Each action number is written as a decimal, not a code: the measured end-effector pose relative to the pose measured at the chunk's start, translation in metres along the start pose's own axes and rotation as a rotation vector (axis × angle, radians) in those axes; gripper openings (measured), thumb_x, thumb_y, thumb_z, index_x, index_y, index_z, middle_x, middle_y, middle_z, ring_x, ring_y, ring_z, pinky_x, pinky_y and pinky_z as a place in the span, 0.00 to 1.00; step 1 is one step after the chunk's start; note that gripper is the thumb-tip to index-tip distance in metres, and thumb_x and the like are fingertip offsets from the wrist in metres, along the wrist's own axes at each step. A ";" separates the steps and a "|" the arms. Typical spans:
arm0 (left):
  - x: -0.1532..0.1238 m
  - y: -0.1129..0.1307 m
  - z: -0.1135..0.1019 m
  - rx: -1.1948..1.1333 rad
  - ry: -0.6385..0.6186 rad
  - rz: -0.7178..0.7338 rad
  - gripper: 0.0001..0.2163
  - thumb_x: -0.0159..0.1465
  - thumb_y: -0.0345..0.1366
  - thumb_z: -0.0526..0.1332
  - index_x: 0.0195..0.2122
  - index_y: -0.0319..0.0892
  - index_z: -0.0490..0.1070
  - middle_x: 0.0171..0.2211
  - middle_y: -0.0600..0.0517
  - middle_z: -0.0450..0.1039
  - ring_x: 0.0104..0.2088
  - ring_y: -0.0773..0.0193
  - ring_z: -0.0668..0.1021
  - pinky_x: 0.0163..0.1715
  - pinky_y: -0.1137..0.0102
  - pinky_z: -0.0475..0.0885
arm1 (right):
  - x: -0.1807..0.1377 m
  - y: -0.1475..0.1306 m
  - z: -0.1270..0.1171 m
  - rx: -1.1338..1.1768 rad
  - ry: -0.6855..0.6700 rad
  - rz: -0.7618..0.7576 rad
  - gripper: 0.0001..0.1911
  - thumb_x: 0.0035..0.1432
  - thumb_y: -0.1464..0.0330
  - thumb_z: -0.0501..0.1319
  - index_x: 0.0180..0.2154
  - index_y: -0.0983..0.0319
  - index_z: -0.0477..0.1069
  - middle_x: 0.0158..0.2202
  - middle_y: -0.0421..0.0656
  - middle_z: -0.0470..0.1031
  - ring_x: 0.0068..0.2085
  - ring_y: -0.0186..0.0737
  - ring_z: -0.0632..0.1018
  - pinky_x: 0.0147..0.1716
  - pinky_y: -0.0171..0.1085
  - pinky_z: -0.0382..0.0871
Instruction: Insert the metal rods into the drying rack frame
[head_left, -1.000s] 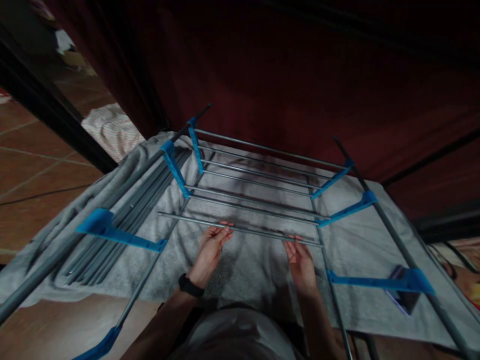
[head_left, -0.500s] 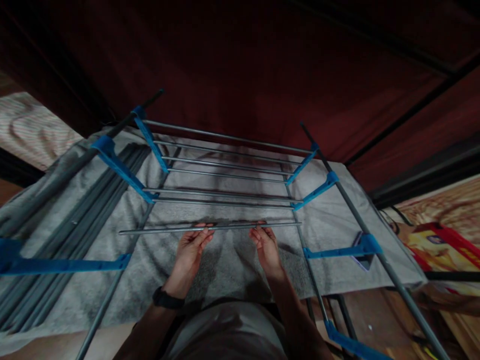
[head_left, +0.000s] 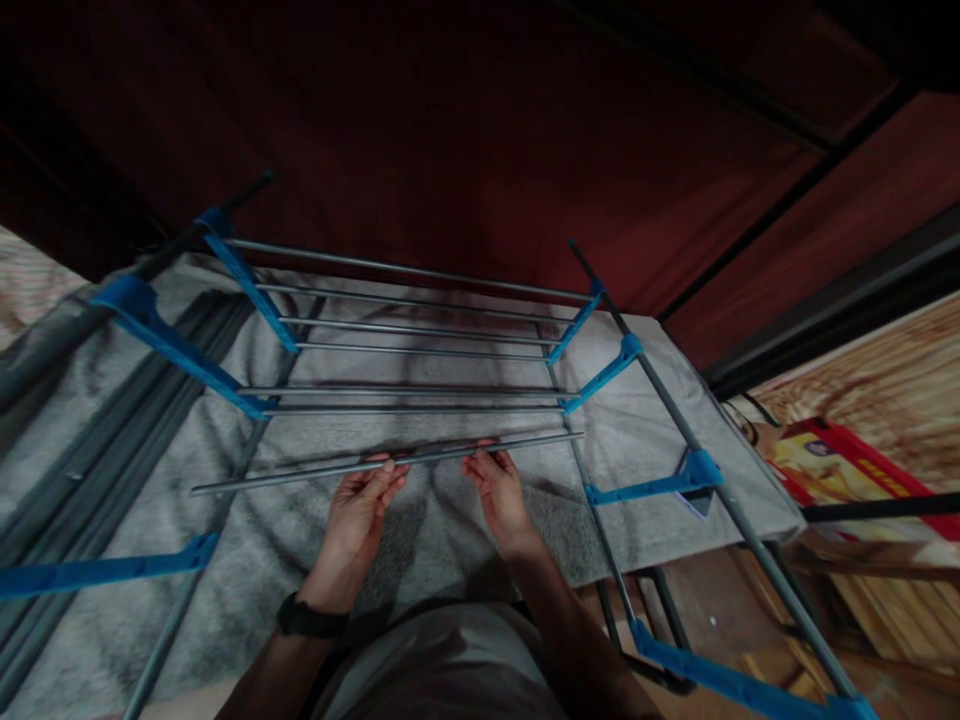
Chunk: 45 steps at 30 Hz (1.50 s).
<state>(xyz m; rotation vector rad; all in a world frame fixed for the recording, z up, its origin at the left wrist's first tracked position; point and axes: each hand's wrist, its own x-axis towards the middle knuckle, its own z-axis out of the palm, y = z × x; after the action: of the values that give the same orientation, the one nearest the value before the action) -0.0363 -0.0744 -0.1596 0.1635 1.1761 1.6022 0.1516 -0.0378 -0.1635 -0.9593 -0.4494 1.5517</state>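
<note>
A loose grey metal rod point(head_left: 300, 471) lies crosswise in front of me, held in both hands. My left hand point(head_left: 358, 515), with a black watch on its wrist, pinches the rod near its middle. My right hand point(head_left: 499, 492) pinches it a little further right. The rod's right tip point(head_left: 579, 435) is close to a grey upright of the drying rack point(head_left: 420, 340), just below a blue plastic bracket point(head_left: 600, 373). Several fitted rods span the rack between blue brackets beyond my hands.
A grey towel point(head_left: 660, 470) lies under the rack. A bundle of spare grey rods point(head_left: 97, 450) rests on it at the left. A dark red curtain point(head_left: 465, 140) hangs behind. Patterned colourful fabric point(head_left: 847, 460) lies at the right, with wooden floor point(head_left: 712, 610) below.
The view has swung right, so the rack sits further left in frame. The rod in my hands has tilted, its right end now higher and nearer the right upright.
</note>
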 end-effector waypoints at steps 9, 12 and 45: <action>-0.006 -0.002 0.007 -0.004 -0.001 -0.034 0.18 0.42 0.33 0.83 0.32 0.42 0.80 0.27 0.54 0.81 0.35 0.61 0.85 0.39 0.70 0.79 | -0.002 0.006 0.001 -0.036 -0.020 0.007 0.16 0.49 0.60 0.78 0.38 0.53 0.77 0.34 0.34 0.81 0.37 0.37 0.81 0.43 0.40 0.77; -0.009 -0.004 0.010 -0.007 -0.023 -0.050 0.18 0.42 0.32 0.83 0.34 0.41 0.82 0.28 0.53 0.82 0.34 0.62 0.85 0.40 0.71 0.79 | -0.004 0.006 0.001 -0.041 -0.028 0.015 0.17 0.49 0.60 0.78 0.39 0.53 0.78 0.35 0.34 0.81 0.37 0.37 0.81 0.43 0.40 0.78; -0.002 -0.006 0.009 -0.008 0.014 -0.029 0.19 0.48 0.33 0.82 0.40 0.44 0.79 0.34 0.53 0.85 0.35 0.62 0.86 0.40 0.69 0.80 | 0.014 -0.007 -0.024 -0.043 0.121 -0.055 0.25 0.47 0.54 0.80 0.29 0.55 0.65 0.28 0.34 0.75 0.34 0.35 0.80 0.38 0.36 0.79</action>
<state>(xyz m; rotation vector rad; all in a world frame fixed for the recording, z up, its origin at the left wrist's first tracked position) -0.0264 -0.0715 -0.1585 0.1296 1.1777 1.5853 0.1755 -0.0281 -0.1771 -1.0585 -0.4216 1.4309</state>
